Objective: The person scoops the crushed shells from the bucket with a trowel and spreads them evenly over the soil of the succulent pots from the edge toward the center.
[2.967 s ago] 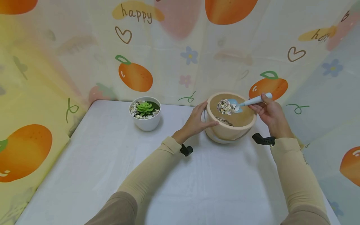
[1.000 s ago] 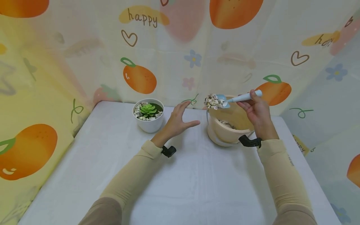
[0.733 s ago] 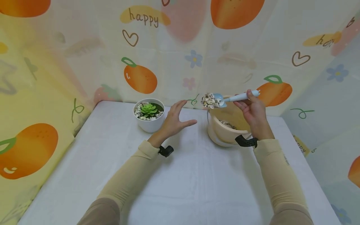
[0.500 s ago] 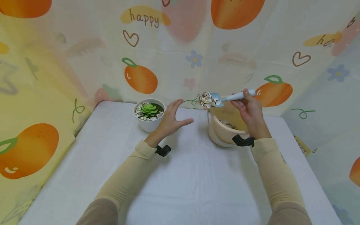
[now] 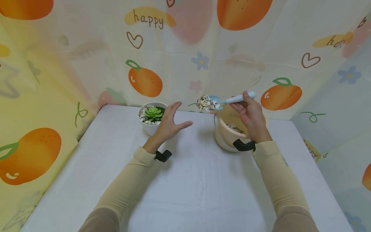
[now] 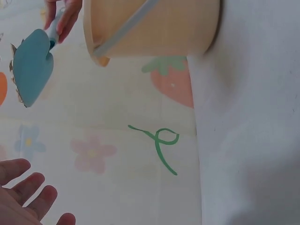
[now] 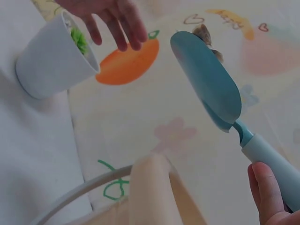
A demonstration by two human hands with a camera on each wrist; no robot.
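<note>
In the head view, my right hand (image 5: 252, 119) grips the handle of a light blue hand trowel (image 5: 239, 98). Small pale stones (image 5: 205, 103) are heaped on its blade, which is raised past the left rim of a beige bucket (image 5: 227, 137). My left hand (image 5: 166, 128), thumb spread from extended fingers, hovers by a white pot (image 5: 149, 129) and covers part of its right side. A green succulent (image 5: 154, 113) sits in that pot among white stones. The right wrist view shows the trowel blade (image 7: 211, 82) from below, with a few stones peeking over its edge.
More stones (image 5: 235, 129) lie at the bottom of the bucket. A thin grey handle (image 6: 129, 27) hangs along the bucket's side. Behind the white table (image 5: 185, 180) stands a fruit-printed cloth backdrop (image 5: 179, 64), close to both containers.
My left hand has let go of the bucket's rim and moved left to the pot. My right hand has lifted the stone-laden trowel out of the bucket and carried it left.
</note>
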